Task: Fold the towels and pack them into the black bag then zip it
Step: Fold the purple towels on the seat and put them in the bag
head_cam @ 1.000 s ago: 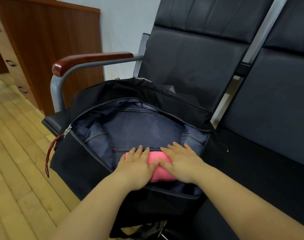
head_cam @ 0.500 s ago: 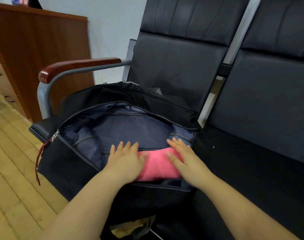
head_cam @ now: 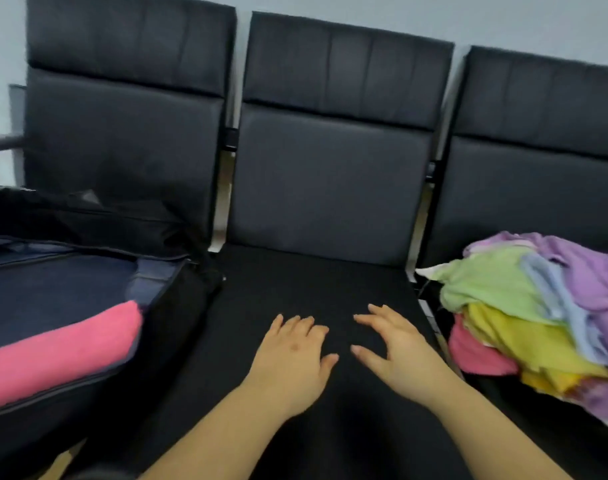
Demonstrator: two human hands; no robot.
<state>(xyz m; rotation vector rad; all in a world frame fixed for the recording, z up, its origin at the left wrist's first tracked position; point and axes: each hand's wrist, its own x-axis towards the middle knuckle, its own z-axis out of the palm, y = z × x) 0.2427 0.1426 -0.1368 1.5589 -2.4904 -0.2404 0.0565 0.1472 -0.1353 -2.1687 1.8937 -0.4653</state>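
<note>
Three black padded seats [head_cam: 316, 289] stand in a row against a pale wall [head_cam: 503, 19]. One black bag [head_cam: 88, 358] lies unzipped on the left seat, with one folded pink towel [head_cam: 60, 351] inside along its near edge. One loose pile of towels [head_cam: 537, 313], green, yellow, purple, blue and pink, sits on the right seat. Two bare hands hover over the middle seat, palms down: left hand [head_cam: 292, 362] and right hand [head_cam: 399, 351], fingers spread, holding nothing.
</note>
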